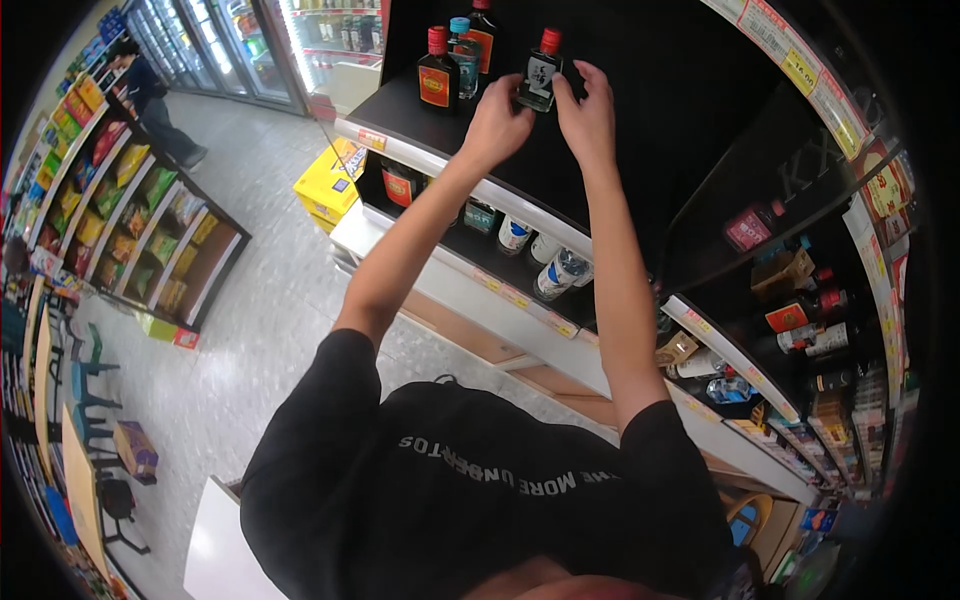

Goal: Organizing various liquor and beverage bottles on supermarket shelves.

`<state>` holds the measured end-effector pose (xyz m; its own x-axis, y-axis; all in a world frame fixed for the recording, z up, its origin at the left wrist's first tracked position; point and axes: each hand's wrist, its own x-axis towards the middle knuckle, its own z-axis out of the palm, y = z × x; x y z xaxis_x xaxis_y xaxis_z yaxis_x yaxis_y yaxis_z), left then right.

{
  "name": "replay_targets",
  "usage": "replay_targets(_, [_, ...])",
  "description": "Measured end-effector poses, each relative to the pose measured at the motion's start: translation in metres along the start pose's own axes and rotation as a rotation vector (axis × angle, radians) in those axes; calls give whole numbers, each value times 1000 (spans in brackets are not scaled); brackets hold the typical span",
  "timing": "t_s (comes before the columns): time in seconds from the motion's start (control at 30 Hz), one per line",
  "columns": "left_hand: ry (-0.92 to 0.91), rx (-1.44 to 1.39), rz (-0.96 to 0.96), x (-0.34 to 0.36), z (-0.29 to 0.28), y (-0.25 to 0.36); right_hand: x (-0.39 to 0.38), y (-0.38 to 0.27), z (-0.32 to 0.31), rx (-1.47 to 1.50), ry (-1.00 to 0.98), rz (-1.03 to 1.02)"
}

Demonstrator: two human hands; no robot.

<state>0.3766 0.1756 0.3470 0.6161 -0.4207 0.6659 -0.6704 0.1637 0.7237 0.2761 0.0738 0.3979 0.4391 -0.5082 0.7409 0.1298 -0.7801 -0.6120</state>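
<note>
A small flat bottle with a red cap and a pale label (538, 78) stands upright near the front of a black shelf (410, 115). My left hand (500, 122) is at its left side with fingertips on it, and my right hand (585, 115) grips its right side with the thumb, the other fingers curled beside it. To the left stand a dark bottle with a red cap and red label (436, 80), a clear bottle with a blue cap (462, 62) and, behind them, another red-labelled bottle (480, 38).
A lower shelf (500, 285) holds several bottles. A yellow carton (325, 190) sits at the shelf's left end. More stocked shelves (820, 340) run along the right. A person (160, 105) stands at the upper left, beside a snack rack (130, 230) and glass-doored fridges (220, 50).
</note>
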Motion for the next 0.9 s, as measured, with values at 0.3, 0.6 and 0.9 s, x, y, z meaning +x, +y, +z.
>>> replay_targets(0.3, [-203, 278, -210, 73, 33, -60, 74, 55, 74, -248, -21, 195])
replay_targets(0.6, [-289, 389, -92, 72, 47, -88, 93, 90, 76, -88, -127, 318])
replay_targets(0.9, [-410, 276, -39, 68, 9, -71, 77, 82, 58, 144, -138, 301])
